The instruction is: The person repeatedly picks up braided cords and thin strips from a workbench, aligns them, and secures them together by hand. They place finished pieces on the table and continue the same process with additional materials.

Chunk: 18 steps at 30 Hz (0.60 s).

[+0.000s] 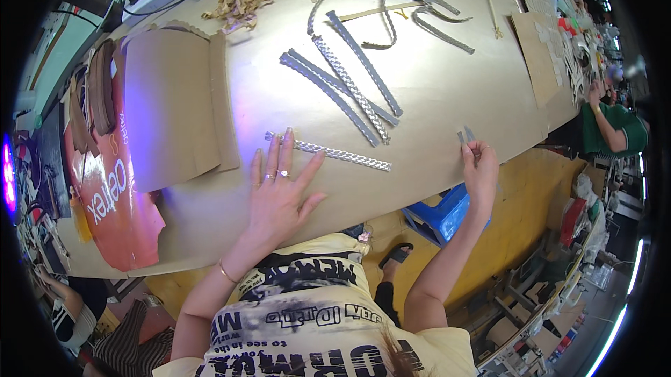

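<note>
Left hand (279,191) presses flat on braided strip (328,152); right hand (481,171) pinches small, unclear grey pieces (465,135).

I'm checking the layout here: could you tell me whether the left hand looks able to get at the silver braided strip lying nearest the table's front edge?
Probably yes: the left hand lies flat with its fingertips already at the braided strip, and nothing stands between them.

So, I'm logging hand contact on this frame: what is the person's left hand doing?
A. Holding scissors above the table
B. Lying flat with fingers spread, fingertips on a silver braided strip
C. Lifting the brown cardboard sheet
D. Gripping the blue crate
B: the left hand lies flat on the table with its fingers spread, fingertips on the near end of the silver braided strip.
</note>
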Each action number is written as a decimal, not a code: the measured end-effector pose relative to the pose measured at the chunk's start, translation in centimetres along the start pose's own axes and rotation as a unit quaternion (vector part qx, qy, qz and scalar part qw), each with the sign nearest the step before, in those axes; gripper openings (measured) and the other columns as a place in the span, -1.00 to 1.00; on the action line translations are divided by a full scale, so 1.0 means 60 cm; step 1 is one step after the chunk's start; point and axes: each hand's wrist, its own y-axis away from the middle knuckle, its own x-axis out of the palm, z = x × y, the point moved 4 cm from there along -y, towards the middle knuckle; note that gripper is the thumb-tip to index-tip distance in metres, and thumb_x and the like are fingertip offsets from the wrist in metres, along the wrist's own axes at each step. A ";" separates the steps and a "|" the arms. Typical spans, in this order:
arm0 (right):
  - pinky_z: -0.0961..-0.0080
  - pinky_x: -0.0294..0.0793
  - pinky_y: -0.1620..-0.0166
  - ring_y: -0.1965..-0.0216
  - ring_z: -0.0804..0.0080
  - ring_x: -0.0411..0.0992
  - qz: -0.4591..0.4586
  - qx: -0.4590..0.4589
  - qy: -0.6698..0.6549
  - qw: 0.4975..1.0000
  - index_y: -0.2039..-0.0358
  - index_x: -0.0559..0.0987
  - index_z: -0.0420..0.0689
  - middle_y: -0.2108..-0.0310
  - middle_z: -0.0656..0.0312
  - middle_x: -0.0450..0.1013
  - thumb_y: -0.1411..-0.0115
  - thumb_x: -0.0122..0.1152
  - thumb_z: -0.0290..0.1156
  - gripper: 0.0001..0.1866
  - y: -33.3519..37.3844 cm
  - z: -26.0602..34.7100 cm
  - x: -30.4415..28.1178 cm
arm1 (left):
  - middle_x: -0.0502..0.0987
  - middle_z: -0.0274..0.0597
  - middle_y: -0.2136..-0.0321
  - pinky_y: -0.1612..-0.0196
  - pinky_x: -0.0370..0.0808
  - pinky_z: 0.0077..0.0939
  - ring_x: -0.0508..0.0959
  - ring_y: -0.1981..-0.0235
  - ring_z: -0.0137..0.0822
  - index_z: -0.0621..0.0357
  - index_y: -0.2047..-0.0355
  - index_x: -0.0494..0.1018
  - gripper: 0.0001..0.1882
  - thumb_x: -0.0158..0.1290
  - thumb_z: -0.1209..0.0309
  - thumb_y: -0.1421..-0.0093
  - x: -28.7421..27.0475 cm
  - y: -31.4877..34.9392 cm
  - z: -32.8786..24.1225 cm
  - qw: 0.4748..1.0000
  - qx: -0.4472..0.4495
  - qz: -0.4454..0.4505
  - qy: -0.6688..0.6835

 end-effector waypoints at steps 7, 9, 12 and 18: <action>0.31 0.48 0.16 0.29 0.21 0.52 -0.020 -0.025 0.022 0.999 0.24 0.57 -0.28 0.29 0.05 0.52 -0.26 0.23 -0.40 -0.81 0.012 0.015 -0.007 | -0.12 0.22 -0.44 -0.41 -0.23 0.15 -0.12 -0.46 0.19 -0.25 -0.35 0.27 -0.33 0.05 -0.04 -0.25 0.003 -0.001 0.000 1.000 0.001 -0.009 0.014; 0.32 0.48 0.15 0.28 0.23 0.52 -0.042 -0.005 -0.007 0.999 0.24 0.58 -0.28 0.30 0.06 0.53 -0.25 0.24 -0.41 -0.82 0.019 0.001 -0.017 | -0.11 0.22 -0.44 -0.41 -0.22 0.16 -0.12 -0.46 0.19 -0.25 -0.35 0.28 -0.32 0.07 -0.03 -0.24 0.002 -0.001 -0.001 1.000 -0.003 -0.010 0.011; 0.33 0.48 0.12 0.26 0.23 0.52 -0.035 0.025 -0.021 0.999 0.23 0.59 -0.28 0.31 0.08 0.53 -0.23 0.26 -0.42 -0.81 0.046 -0.043 -0.050 | -0.10 0.20 -0.44 -0.40 -0.18 0.17 -0.11 -0.46 0.19 -0.26 -0.35 0.28 -0.32 0.08 -0.04 -0.24 0.002 -0.002 -0.001 1.000 -0.002 -0.007 -0.004; 0.36 0.45 0.04 0.18 0.24 0.49 -0.027 0.069 -0.034 0.997 0.20 0.62 -0.21 0.28 0.10 0.53 -0.17 0.34 -0.39 -0.78 0.112 -0.111 -0.064 | -0.08 0.19 -0.44 -0.40 -0.16 0.16 -0.10 -0.45 0.19 -0.25 -0.35 0.27 -0.31 0.07 -0.05 -0.24 0.004 -0.003 -0.002 0.999 0.002 -0.007 -0.032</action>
